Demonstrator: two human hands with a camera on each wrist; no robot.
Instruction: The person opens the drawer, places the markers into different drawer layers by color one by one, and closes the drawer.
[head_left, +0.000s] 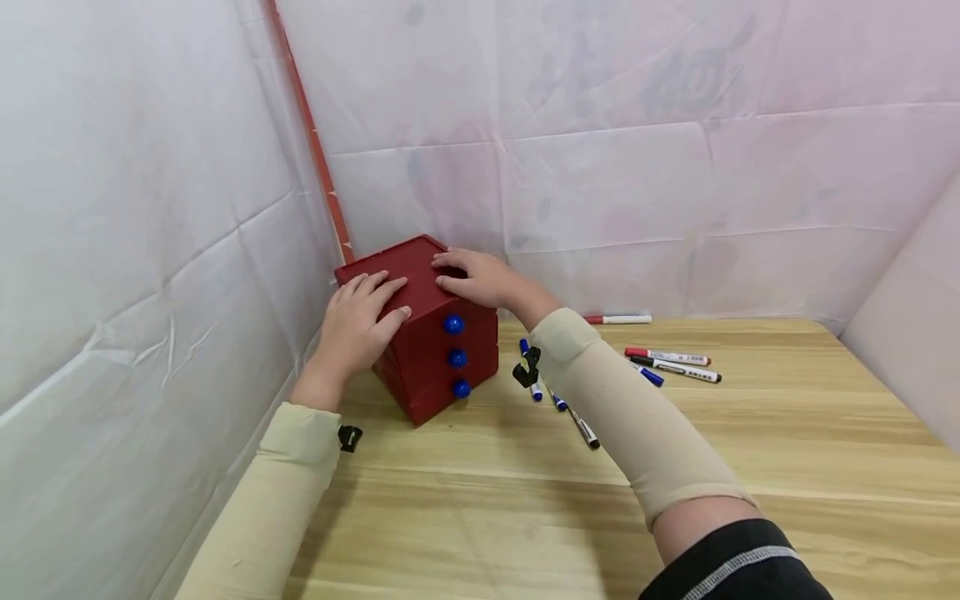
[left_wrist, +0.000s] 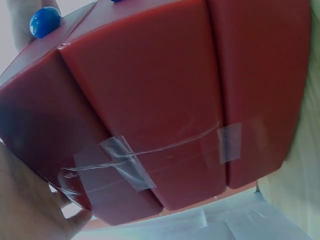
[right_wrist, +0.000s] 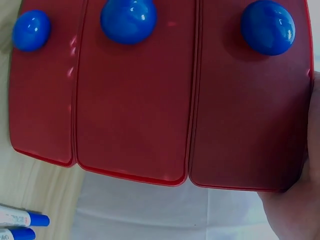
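Fingers (head_left: 390, 287) atop red three-drawer box (head_left: 438, 350)

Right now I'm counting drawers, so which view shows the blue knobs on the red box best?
The right wrist view: all three blue knobs fill the red box front, one per drawer. The head view shows all three small, below both hands. The left wrist view catches only one at the box's edge, plus a sliver of another.

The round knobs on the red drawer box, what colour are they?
The round knobs are glossy blue, one on each of three drawers; the right wrist view shows them best.
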